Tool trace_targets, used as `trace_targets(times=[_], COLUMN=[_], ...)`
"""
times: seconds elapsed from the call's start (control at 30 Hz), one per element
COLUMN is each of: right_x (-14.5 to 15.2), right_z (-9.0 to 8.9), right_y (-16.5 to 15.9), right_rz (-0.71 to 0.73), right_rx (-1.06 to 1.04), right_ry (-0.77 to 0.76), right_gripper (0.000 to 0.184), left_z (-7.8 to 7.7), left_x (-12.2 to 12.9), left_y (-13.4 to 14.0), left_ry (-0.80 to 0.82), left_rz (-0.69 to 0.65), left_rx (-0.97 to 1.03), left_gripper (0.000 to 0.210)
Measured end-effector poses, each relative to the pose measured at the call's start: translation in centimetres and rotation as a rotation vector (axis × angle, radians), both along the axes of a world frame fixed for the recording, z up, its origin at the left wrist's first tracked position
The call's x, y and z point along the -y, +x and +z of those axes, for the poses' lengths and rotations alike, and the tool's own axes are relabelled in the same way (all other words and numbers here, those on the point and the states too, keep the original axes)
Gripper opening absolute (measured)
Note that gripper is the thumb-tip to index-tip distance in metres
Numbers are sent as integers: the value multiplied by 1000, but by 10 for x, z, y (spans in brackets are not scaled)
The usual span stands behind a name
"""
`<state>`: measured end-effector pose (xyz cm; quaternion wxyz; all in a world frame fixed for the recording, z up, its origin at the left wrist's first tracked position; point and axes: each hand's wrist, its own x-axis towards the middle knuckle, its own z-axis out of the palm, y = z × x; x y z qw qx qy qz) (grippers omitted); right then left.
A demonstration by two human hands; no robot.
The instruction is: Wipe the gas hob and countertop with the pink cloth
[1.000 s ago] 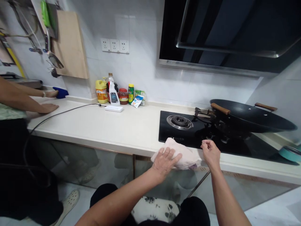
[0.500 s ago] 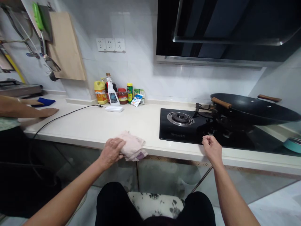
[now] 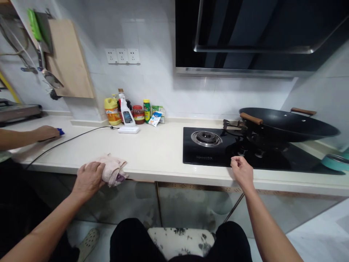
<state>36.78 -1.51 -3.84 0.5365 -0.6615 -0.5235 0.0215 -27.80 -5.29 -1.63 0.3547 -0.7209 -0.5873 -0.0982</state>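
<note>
My left hand (image 3: 89, 178) is closed on a pale pink cloth (image 3: 112, 169), which lies bunched over the front edge of the white countertop (image 3: 152, 153). Part of the cloth hangs below that edge, with a purple patch at its lower corner. My right hand (image 3: 242, 170) rests curled at the front edge of the black gas stove (image 3: 188, 145); what its fingers hold, if anything, is hidden. Behind it, a large black wok (image 3: 294, 125) with wooden handles sits on the right burner. The left burner (image 3: 206, 138) is bare.
A co-worker's hand (image 3: 49, 133) presses a blue cloth (image 3: 60, 131) on the counter at left. A black cable (image 3: 73, 136) runs to a white box (image 3: 128, 130). Against the wall stand a yellow jug (image 3: 112, 112), a spray bottle (image 3: 126, 112) and a red-lidded jar (image 3: 138, 115).
My left hand has slid left along the counter edge with the pink cloth. My right hand stays by the stove. The co-worker's hand has shifted onto the blue cloth. The view has moved slightly.
</note>
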Motion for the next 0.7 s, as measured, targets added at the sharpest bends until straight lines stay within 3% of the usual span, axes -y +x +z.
trace_targets(times=[0.23,0.47,0.7], right_x=[2,0,0], right_z=[7,6,10], right_y=[-7,-5,-8], right_rz=[2,27,31], right_rx=[-9,-76,-94], right_ry=[0,33,35], right_gripper=[28,30,26], left_z=[-6,-10,-12], left_x=[-2,-6,-5], left_y=[50,169,278], left_ry=[-6,-89,-120], left_rz=[-58,-244,-375], left_rx=[-39,-17,-88], left_gripper=[38,54,50])
